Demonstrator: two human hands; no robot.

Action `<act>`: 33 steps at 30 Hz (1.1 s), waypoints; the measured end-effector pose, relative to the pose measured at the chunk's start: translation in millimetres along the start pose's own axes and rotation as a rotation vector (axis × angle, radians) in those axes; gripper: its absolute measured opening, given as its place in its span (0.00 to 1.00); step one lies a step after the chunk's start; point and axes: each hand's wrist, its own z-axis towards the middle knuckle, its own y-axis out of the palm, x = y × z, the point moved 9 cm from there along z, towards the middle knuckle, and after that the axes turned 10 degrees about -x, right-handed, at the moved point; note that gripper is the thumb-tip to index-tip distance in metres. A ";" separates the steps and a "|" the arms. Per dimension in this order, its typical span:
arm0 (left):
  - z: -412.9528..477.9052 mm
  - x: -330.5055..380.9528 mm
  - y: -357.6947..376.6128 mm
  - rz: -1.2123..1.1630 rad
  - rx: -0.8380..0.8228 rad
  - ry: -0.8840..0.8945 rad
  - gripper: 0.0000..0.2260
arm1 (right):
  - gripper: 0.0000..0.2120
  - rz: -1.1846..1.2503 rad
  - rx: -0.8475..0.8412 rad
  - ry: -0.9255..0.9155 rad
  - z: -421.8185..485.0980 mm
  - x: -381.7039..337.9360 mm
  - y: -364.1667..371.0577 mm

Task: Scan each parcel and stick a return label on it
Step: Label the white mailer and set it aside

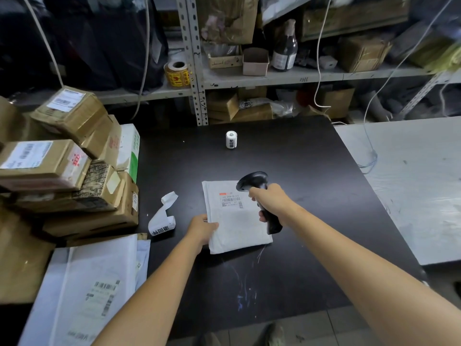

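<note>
Right hand [272, 198] grips black handheld scanner [259, 193] over flat white padded mailer [237, 221] mid-worktop; left hand [202, 228] pinches its edge. Scan underway; label unstuck, left-edge brown cardboard boxes [62, 158] pending.

I am gripping the handle of a black pistol-shaped barcode scanner [252, 179] in my right hand [270, 199], its head hanging over the printed shipping label [232, 201] on a flat white padded parcel [237, 228]. My left hand [202, 227] is holding that parcel by its left edge as it is lying on the dark worktop [299, 158]. A curled white strip of label backing [163, 216] is lying just left of the parcel, and a small white roll of labels [231, 139] is standing upright farther back. Taped brown cardboard boxes [62, 158] are sitting stacked at my left, with large white mailer bags [87, 283] lying in front of them.
</note>
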 end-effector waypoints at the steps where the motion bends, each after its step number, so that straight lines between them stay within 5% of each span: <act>1: 0.3 -0.3 -0.1 0.006 0.000 0.000 0.10 | 0.09 -0.002 0.000 -0.004 1.3 0.2 -0.7; 11: 6.5 0.5 -8.9 0.070 0.058 0.040 0.09 | 0.18 -0.271 0.267 0.001 8.4 58.3 -88.0; 18: 14.9 -4.3 -12.5 0.106 0.101 0.024 0.10 | 0.11 -0.096 0.322 0.092 15.0 108.1 -135.1; 23: 18.8 -8.9 -15.3 0.192 0.163 0.005 0.11 | 0.15 -0.064 0.289 0.080 22.7 114.9 -141.1; 33: 4.6 -2.2 -20.7 0.257 0.227 0.015 0.07 | 0.20 -0.523 0.329 0.211 15.2 92.7 -156.1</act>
